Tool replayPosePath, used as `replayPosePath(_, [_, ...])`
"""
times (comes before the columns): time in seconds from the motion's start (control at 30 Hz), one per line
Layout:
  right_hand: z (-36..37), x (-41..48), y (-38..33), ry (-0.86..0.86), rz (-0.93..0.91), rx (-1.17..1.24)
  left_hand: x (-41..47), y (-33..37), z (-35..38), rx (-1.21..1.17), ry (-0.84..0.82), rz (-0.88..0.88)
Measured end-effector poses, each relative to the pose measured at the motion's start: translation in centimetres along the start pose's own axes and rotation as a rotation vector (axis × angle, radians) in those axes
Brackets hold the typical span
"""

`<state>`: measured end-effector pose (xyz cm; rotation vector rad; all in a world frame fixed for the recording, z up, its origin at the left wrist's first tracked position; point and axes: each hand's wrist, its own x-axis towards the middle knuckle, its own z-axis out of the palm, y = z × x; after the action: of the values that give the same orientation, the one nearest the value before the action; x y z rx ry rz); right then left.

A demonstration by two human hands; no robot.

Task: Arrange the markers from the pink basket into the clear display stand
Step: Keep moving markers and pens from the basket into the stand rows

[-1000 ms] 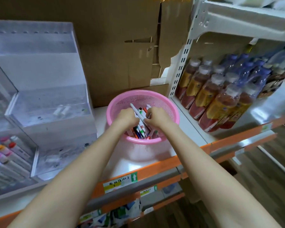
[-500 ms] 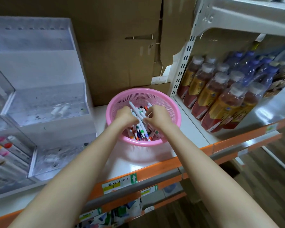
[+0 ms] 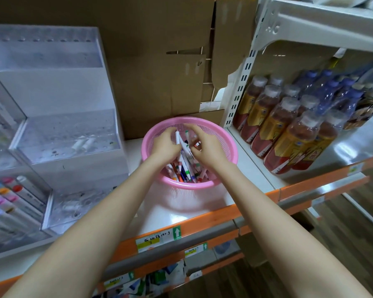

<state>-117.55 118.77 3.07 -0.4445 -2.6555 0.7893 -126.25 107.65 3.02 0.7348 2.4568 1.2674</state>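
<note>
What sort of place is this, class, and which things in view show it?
Probably a shop: price labels on the orange shelf edge, rows of bottles, and a clear display stand for markers.

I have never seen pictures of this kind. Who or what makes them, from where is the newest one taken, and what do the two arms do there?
There is no machine here. A person works with bare hands, and a wide-angle camera worn on the head looks forward and down, so both forearms come in from the bottom edge.

The place is a white shop shelf. On it stands a pink basket with loose markers inside. The left hand and the right hand are both in the basket, with their fingers curled round a bunch of markers.

To the left stands the stepped clear display stand, and two white markers lie on its middle step. Right of the basket, drink bottles fill the next shelf. Behind is brown cardboard.
</note>
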Motion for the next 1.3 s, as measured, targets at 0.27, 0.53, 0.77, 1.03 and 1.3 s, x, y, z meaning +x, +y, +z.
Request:
replayPosePath(0.27, [-1.8, -1.1, -1.0, 0.149, -0.028, 0.216, -2.2, 1.1, -1.4, -0.067, 0.09, 0.352])
replayPosePath(0.53, [-3.4, -2.4, -4.4, 0.228, -0.138, 0.25, -4.7, 3.2, -4.2, -0.054, 0.197, 0.542])
replayPosePath(0.77, [-4.2, -2.2, -9.8, 0.3, -0.248, 0.317, -7.3, 4.2, -9.3, 0.008, 0.302, 0.66])
replayPosePath(1.03, [-2.8, -0.5, -17.7, 0.323, -0.377, 0.349, -9.9, 3.0, -17.8, 0.036, 0.496, 0.647])
replayPosePath(1.3, [1.3, 1.5, -26.3, 0.296, -0.5, 0.388, -12.3, -1.1, -26.7, 0.102, 0.627, 0.59])
